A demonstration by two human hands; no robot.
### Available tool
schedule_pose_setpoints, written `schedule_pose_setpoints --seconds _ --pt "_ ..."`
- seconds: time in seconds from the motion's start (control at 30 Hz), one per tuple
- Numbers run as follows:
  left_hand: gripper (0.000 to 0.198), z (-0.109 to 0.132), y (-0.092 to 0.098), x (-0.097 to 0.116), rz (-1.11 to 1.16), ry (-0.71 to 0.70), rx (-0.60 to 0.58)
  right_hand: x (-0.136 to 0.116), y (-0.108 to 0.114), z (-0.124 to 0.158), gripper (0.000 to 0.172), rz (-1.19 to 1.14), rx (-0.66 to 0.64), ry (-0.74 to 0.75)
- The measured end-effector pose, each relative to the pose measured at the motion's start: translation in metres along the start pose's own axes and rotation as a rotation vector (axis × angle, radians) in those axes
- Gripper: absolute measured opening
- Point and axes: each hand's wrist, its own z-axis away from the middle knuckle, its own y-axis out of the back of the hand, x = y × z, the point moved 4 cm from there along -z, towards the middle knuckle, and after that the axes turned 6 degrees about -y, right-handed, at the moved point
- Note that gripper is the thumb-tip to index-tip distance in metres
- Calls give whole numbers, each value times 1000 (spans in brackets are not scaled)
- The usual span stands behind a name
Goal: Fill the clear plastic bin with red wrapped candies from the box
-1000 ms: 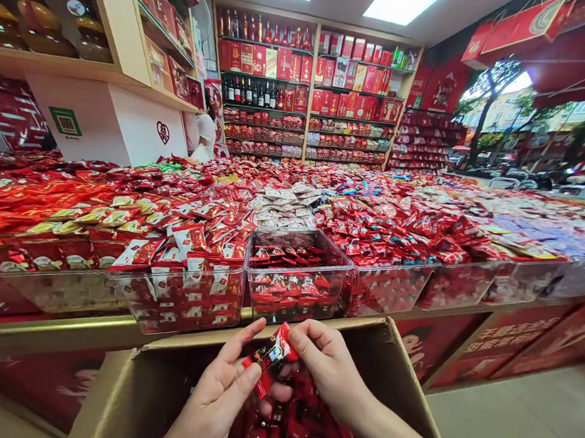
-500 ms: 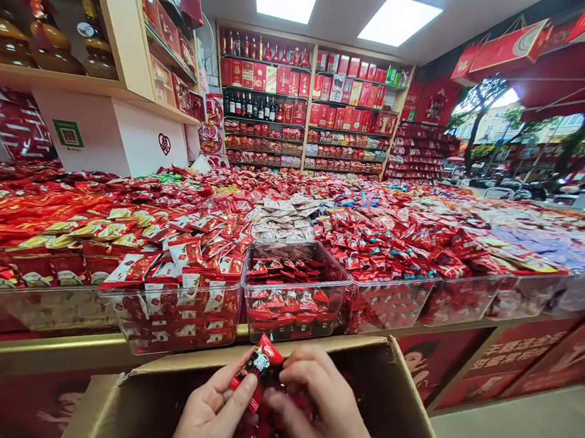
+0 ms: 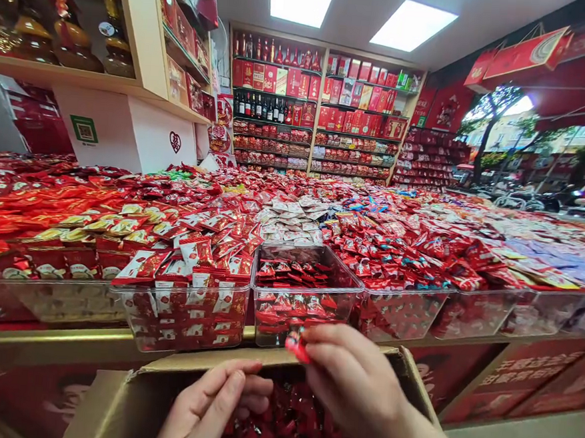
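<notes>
My right hand point(image 3: 356, 377) pinches a small red wrapped candy point(image 3: 297, 346) above the front of an open cardboard box point(image 3: 202, 359). The candy is blurred by motion. My left hand point(image 3: 214, 400) hovers over the box's left half, fingers loosely curled and apart, with nothing seen in it. Beneath both hands, dark red wrapped candies point(image 3: 283, 418) fill the box's inside. Just beyond the box stands a clear plastic bin point(image 3: 308, 288), partly filled with rows of similar red and black packets. The right hand is nearest to this bin's front.
More clear bins heaped with red and white packets point(image 3: 189, 298) line the counter on both sides. A gold edge strip point(image 3: 48, 337) runs along its front. Shelves of bottles and red boxes point(image 3: 276, 82) stand at the back. A display cabinet point(image 3: 147, 69) overhangs the left.
The candy has passed from my left hand to my right. My right hand has moved up and forward toward the bin, and my left hand's fingers have loosened. The view has shifted slightly.
</notes>
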Motion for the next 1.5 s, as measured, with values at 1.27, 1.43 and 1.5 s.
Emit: schedule_pose_setpoints --seconds 1.27,1.43,1.5 --pt "28 -19 25 -9 -695 -202 -178 98 -124 -98 27 279 -1116 -204" --pt "24 -18 20 1 -744 -269 -188 104 -122 -100 20 235 -963 -220" --pt "21 -16 14 3 -836 -291 -256 105 -116 -105 19 215 -863 -229"
